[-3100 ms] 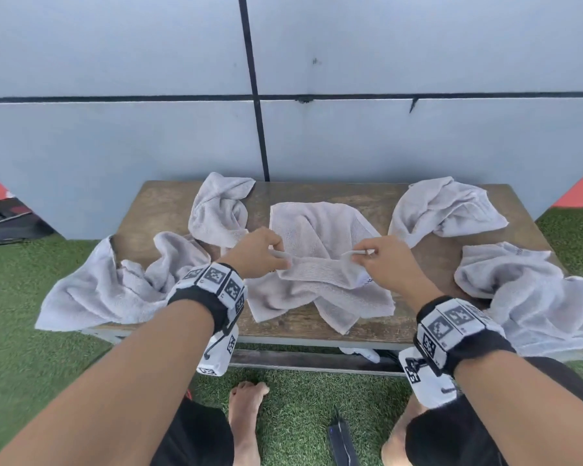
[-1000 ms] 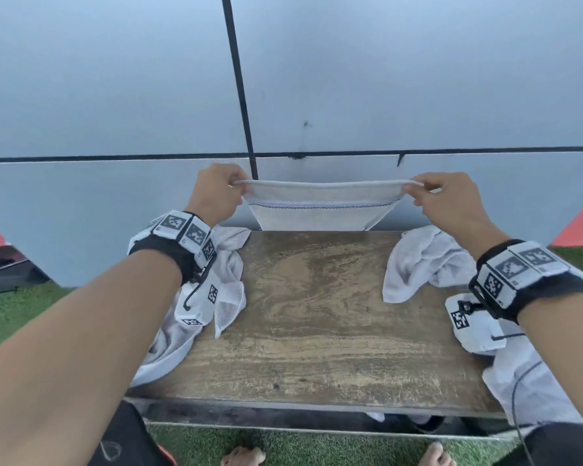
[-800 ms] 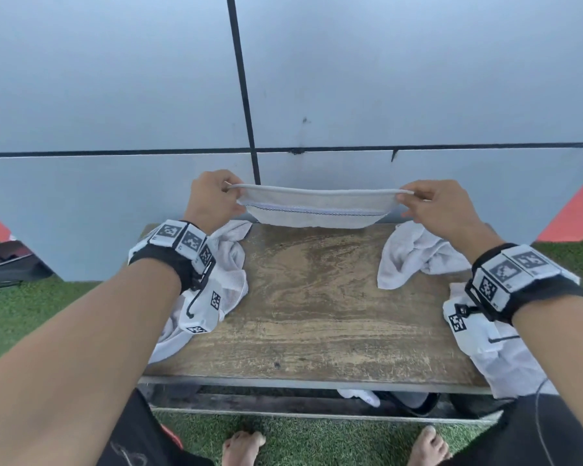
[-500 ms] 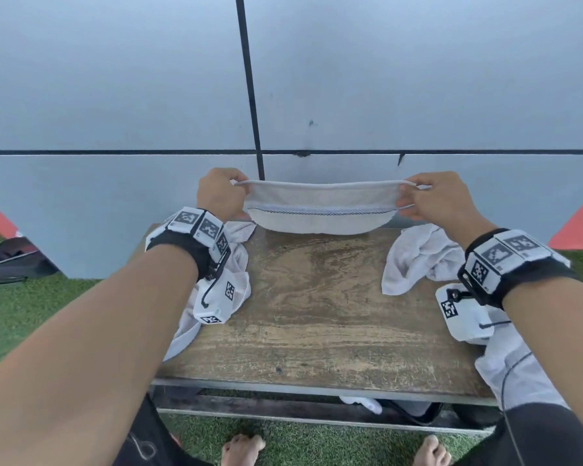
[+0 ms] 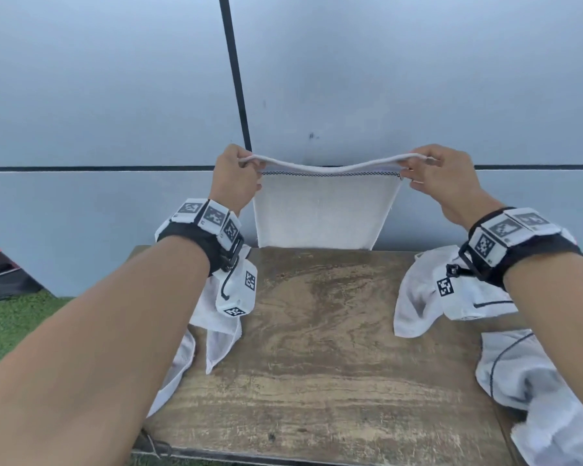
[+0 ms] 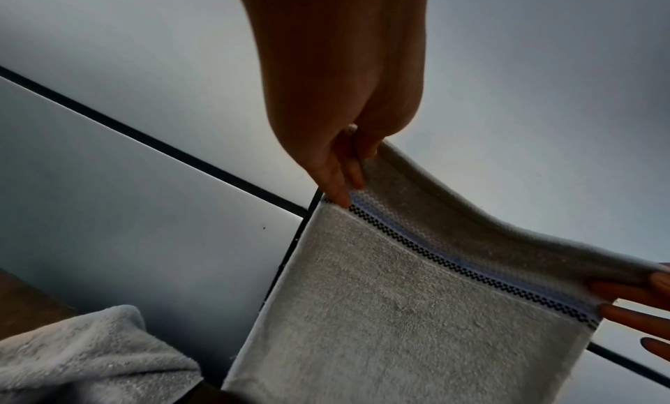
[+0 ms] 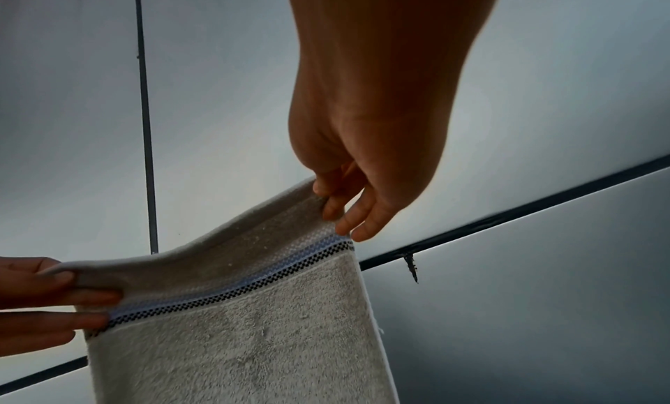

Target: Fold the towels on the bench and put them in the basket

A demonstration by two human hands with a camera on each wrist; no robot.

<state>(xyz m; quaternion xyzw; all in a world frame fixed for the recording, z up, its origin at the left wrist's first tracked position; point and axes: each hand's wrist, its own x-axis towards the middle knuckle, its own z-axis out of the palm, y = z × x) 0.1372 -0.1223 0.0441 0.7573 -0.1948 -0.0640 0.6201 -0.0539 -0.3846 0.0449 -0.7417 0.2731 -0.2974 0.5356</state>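
Towel point(image 5: 320, 213) held up in the air above the far edge of the bench point(image 5: 317, 348), hanging flat in front of the grey wall point(image 5: 115, 79). Top edge sagging a little in the middle, with a dark checked stripe running just below the hem. Left hand point(image 5: 233, 179) with its grip pinched on the top left corner, right hand point(image 5: 441, 179) with its grip pinched on the top right corner; thumbs over the hem, fingers point(image 6: 340, 192) behind it. Crumpled towels lying on both sides of the bench: one heap on the left point(image 5: 216, 331), partly under the left forearm, another on the right point(image 5: 414, 297), and a third at the near right edge point(image 5: 535, 398). Green turf point(image 5: 7, 331) beside the bench on the left.
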